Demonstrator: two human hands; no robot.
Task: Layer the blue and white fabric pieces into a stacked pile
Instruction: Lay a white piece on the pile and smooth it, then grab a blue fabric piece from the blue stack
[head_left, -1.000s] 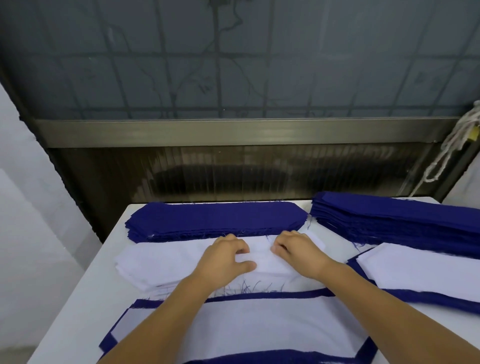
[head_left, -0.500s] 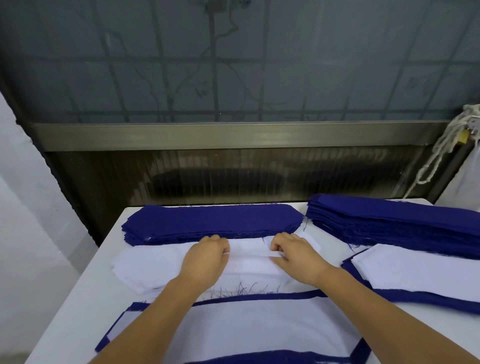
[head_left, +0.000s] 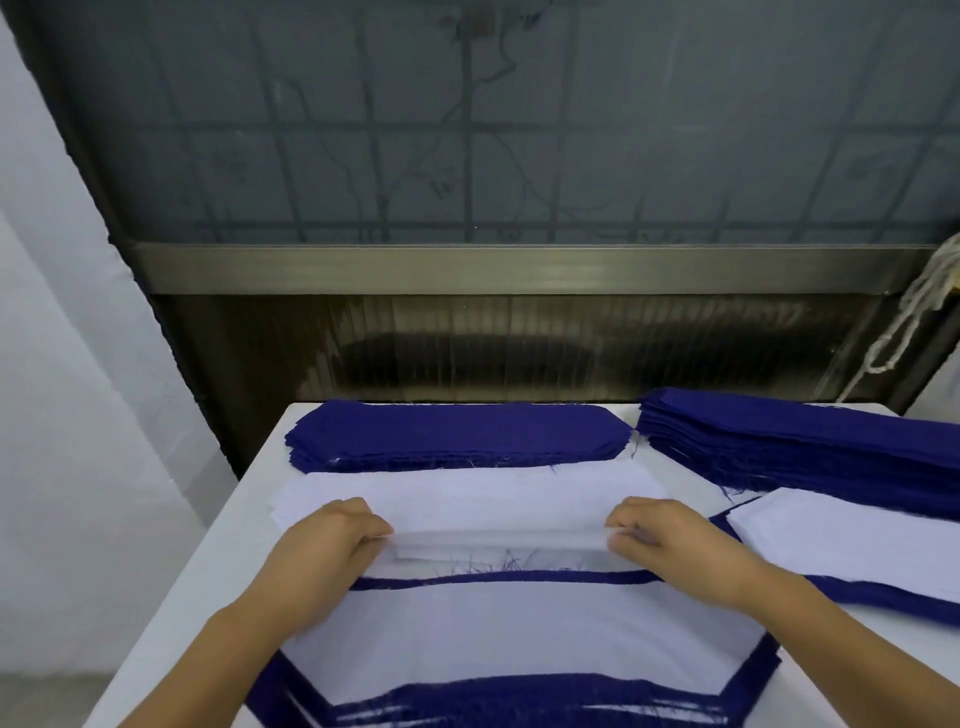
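We saw the left hand (head_left: 332, 540) and right hand (head_left: 675, 545) in the middle of the frame, each with fingers curled round one end of a thin white piece (head_left: 498, 540), pinching it and holding it just above the white stack (head_left: 467, 493) beneath. That stack lay on the table (head_left: 208, 597) at centre, touching the near edge of a blue stack (head_left: 452, 434) just above it in the frame. A second, taller blue pile (head_left: 805, 441) sat at the right, close beside the first. Below the hands, at the bottom centre, lay the layered pile (head_left: 519, 639), its top white and a blue border showing round the edges, with loose blue threads at its upper edge. Another white-on-blue pile (head_left: 857, 545) reached in from the right edge, just beside the right wrist. A pale cord (head_left: 904, 322) hung at the upper right.
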